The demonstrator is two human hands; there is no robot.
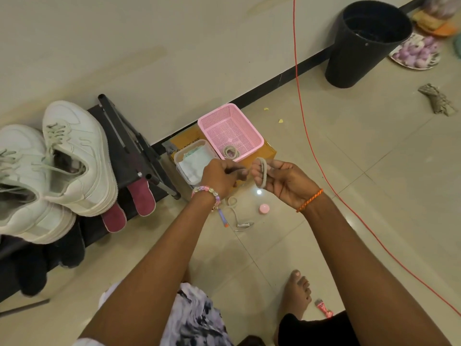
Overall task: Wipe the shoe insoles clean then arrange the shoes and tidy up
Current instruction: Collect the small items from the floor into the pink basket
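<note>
Two white sneakers [72, 156] stand on a black shoe rack [129, 156] at the left. Two maroon insoles [141, 196] stick out from under them. My right hand [282, 181] holds a beige shoelace [262, 174] looped around its fingers. My left hand [219, 176] pinches the other end of that lace, and a loose part of it trails on the floor [233, 208]. Just beyond my hands is a pink mesh basket [249, 131] with a coiled beige lace [230, 152] inside. A clear tub of wipes [193, 162] stands beside it.
A black bin [361, 46] stands by the wall at the upper right. An orange cord [309, 146] crosses the tiled floor. Small items lie near my hands: a pink lid [264, 209], a pen [222, 218], a clip [243, 225]. A crumpled rag [436, 98] lies at the right.
</note>
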